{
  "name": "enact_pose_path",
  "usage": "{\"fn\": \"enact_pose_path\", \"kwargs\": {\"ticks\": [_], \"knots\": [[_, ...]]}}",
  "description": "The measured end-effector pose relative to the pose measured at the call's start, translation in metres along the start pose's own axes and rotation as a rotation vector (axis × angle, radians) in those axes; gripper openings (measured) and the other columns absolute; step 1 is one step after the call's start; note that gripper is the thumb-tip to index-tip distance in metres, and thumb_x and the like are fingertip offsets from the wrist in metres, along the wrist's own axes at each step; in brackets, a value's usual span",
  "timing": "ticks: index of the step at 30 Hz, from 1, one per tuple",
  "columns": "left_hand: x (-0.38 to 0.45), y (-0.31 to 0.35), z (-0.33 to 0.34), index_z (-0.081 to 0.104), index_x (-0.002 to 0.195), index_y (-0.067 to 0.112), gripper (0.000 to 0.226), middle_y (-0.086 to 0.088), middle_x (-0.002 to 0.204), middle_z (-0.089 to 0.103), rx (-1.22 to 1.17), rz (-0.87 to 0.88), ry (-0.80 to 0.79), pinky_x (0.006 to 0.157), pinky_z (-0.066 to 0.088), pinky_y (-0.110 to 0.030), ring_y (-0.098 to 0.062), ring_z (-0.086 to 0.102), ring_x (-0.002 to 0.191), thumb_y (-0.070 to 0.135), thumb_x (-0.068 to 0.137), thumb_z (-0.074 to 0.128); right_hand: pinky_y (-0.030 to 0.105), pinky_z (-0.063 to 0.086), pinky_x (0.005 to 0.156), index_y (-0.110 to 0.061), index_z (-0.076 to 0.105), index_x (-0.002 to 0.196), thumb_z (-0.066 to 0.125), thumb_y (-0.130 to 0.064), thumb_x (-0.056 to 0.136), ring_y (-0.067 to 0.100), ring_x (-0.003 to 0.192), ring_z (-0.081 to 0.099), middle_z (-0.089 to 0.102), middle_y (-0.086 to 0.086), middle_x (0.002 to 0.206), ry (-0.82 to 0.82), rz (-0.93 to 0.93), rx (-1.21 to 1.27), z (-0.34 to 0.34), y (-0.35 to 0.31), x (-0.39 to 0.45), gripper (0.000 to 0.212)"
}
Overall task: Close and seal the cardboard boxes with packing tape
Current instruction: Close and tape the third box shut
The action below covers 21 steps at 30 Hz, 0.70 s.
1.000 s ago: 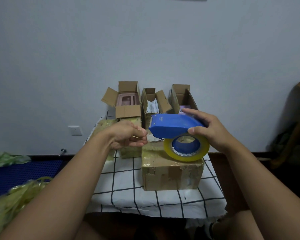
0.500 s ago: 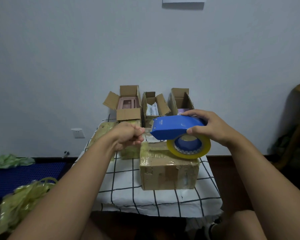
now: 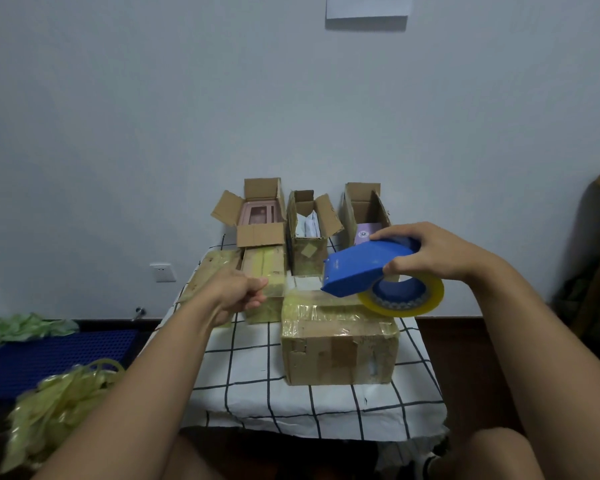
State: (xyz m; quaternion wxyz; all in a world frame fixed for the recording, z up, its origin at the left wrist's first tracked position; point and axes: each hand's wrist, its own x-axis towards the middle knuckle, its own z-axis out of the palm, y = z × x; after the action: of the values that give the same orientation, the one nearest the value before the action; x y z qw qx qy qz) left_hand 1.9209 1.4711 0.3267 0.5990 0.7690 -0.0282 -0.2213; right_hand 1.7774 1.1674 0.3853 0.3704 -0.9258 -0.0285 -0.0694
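Left hand (image 3: 238, 295) farther from dispenser (image 3: 364, 270)

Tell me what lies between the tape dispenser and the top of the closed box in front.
Nothing visible. The right hand holds the dispenser just above the box, by its far edge; the left hand is off to the left.

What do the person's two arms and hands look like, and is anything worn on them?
Both forearms are bare as far as the head view shows: no sleeves reach into the picture. The left hand and the right hand carry no gloves, and no ring, watch or bracelet shows on the fingers or wrists that are visible. No markings show on the arms.
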Motion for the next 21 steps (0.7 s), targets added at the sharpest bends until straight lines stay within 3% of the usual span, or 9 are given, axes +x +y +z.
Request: {"fn": "enact_pose_path", "kwargs": {"ticks": [4, 11, 16, 21], "knots": [[-0.001, -0.009, 0.004, 0.062, 0.090, 0.001, 0.008, -0.007, 0.061, 0.065, -0.103, -0.043, -0.004, 0.049, 0.053, -0.021, -0.014, 0.063, 0.056, 0.008, 0.092, 0.064, 0.023, 0.052, 0.077, -0.042, 0.067, 0.105, 0.069, -0.046, 0.063, 0.006, 0.086, 0.064, 0.063, -0.016, 0.098, -0.017, -0.008, -0.049, 0.003, -0.003, 0.005, 0.042], [0.002, -0.026, 0.009, 0.064, 0.094, 0.003, 0.007, -0.006, 0.064, 0.065, -0.058, -0.022, -0.003, 0.048, 0.051, -0.020, -0.012, 0.059, 0.052, 0.009, 0.094, 0.062, 0.027, 0.054, 0.081, -0.042, 0.067, 0.110, 0.064, -0.059, 0.054, 0.011, 0.091, 0.065, 0.063, -0.011, 0.104, -0.056, 0.023, -0.106, 0.006, -0.005, 0.011, 0.059], [0.009, -0.036, 0.009, 0.063, 0.086, 0.005, 0.009, -0.005, 0.059, 0.063, -0.093, -0.040, 0.004, 0.047, 0.049, -0.020, -0.010, 0.057, 0.049, 0.010, 0.094, 0.064, 0.024, 0.051, 0.078, -0.041, 0.064, 0.117, 0.062, -0.060, 0.055, 0.011, 0.093, 0.063, 0.061, -0.011, 0.106, -0.086, 0.048, -0.149, 0.012, -0.006, 0.018, 0.065], [0.015, -0.043, 0.009, 0.063, 0.085, 0.006, 0.010, -0.005, 0.059, 0.061, -0.120, -0.049, -0.003, 0.047, 0.050, -0.020, -0.010, 0.055, 0.047, 0.011, 0.093, 0.065, 0.021, 0.048, 0.078, -0.039, 0.061, 0.117, 0.065, -0.048, 0.064, 0.010, 0.093, 0.061, 0.059, -0.015, 0.104, -0.104, 0.062, -0.154, 0.021, -0.009, 0.019, 0.054]]}}
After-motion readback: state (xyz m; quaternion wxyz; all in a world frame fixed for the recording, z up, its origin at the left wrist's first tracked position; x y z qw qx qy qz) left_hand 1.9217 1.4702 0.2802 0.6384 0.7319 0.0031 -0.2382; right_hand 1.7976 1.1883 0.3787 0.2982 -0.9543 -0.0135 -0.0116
